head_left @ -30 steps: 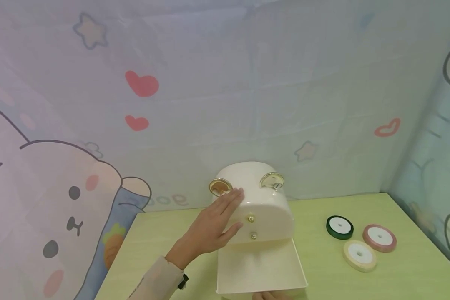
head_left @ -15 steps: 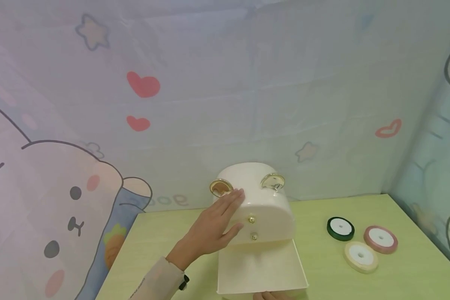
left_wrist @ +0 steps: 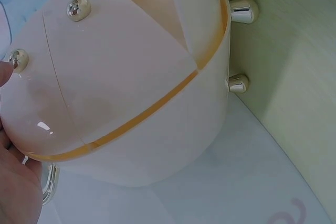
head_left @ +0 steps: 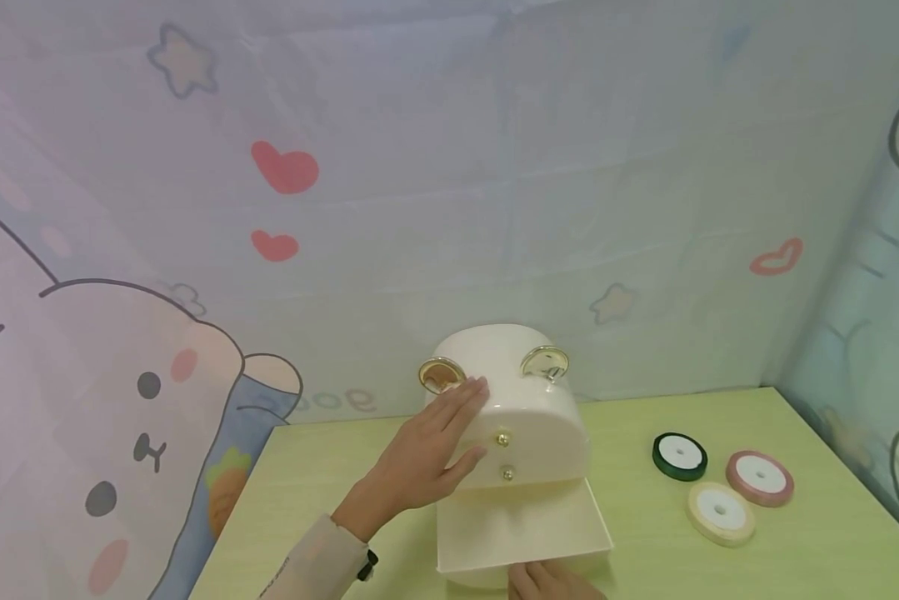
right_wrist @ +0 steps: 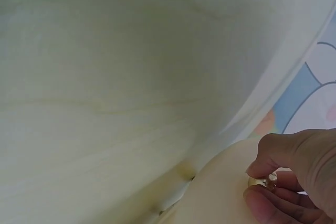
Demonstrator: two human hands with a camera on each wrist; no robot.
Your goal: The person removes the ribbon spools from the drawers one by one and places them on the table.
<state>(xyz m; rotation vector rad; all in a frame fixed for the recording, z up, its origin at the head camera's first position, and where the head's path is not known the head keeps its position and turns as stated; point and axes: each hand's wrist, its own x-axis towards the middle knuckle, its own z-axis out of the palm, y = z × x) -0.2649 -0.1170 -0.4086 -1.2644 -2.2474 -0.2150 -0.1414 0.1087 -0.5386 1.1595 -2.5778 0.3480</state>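
A glossy cream storage box (head_left: pixel 497 362) with a rounded body stands mid-table, two gold knobs on its front. Its lower drawer (head_left: pixel 524 525) is pulled out toward me. My left hand (head_left: pixel 427 450) rests on the box's upper left, fingers straight along its top. The thumb lies near a gold knob (left_wrist: pixel 18 60) in the left wrist view. At the drawer's front, my right hand (head_left: pixel 550 581) is partly cut off by the frame's lower edge. The right wrist view shows that hand (right_wrist: pixel 294 177) pinching the drawer's small gold knob (right_wrist: pixel 257 182) between thumb and fingers.
Right of the box lie three ribbon spools: dark green (head_left: pixel 679 456), pink (head_left: pixel 760 477) and cream (head_left: pixel 721 513). Gold-rimmed round pieces (head_left: pixel 544 362) stick up from the box. A printed cloth (head_left: pixel 509 167) hangs behind the pale green table (head_left: pixel 329 467).
The drawer has slid slightly inward, toward the box, in the last half second. My right hand has moved forward with it, while the left hand has stayed in place.
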